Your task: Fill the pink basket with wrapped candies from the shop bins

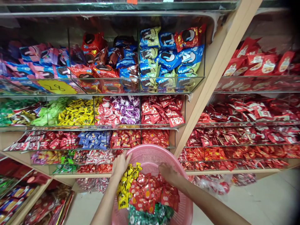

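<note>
A pink plastic basket (pixel 152 153) sits low in front of me, filled with yellow candies (pixel 125 184), red wrapped candies (pixel 152 195) and green ones (pixel 150 215). My left hand (pixel 120 164) grips the basket's left rim beside the yellow candies. My right hand (pixel 167 172) reaches into the basket with its fingers down among the red candies; whether it holds any is hidden.
Tiered clear-fronted shelves of packaged sweets fill the wall ahead: cookie packs (pixel 168 57) on top with a yellow price tag (pixel 56 87), mixed candies (pixel 119 109) below. A wooden upright (pixel 206 90) divides them from shelves of red packets (pixel 246 125). Pale floor (pixel 269 200) lies lower right.
</note>
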`<state>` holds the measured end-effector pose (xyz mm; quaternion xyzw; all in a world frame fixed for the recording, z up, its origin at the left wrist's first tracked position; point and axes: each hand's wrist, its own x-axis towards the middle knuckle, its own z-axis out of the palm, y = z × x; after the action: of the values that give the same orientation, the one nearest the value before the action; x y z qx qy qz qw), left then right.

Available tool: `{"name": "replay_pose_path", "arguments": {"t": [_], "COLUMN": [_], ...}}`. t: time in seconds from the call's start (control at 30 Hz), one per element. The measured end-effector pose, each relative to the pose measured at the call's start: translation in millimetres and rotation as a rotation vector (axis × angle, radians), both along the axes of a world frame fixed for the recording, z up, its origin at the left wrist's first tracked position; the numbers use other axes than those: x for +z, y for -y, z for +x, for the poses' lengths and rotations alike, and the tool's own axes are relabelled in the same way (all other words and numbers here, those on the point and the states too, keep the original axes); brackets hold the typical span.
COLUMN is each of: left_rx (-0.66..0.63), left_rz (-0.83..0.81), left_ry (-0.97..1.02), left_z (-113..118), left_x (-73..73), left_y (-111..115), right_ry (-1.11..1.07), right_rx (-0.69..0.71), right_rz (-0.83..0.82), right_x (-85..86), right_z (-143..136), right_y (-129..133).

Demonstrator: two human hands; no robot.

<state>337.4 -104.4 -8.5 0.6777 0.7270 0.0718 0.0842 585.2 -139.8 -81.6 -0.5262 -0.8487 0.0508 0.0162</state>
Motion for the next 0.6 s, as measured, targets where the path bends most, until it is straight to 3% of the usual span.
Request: {"name": "replay_pose_path", "arguments": {"t": [0.17, 0.3, 0.37, 0.43, 0.53, 0.6], "left_rx": [-0.003, -0.035, -0.062, -0.081, -0.105, -0.116], "left_rz": [0.000, 0.023, 0.045, 0.068, 0.096, 0.134], "left_ry": [0.014, 0.045, 0.067, 0.092, 0.158, 0.232], "left_z": [-2, -4, -6, -9, -14, -14], "left_x": [-1.9, -2.6, -4.2, -7.2, -11.0, -7.9], "left_y": [-1, -3, -3, -4, -7, -10], "right_ry": [0.062, 0.030, -0.020, -0.095, -0.198, -0.224], "right_rx": [-0.100, -0.268, -0.383, -0.462, -0.508, -0.501], "right_rz": [0.071, 0.272, 0.295, 0.189, 0.031, 0.038], "right_x": [48.8, 84.6, 89.1, 84.9, 73.2, 68.7], "right_z": [-6, -4, 1, 6, 11, 12], "right_y": [-10, -20, -26, -32, -37, -37]}}
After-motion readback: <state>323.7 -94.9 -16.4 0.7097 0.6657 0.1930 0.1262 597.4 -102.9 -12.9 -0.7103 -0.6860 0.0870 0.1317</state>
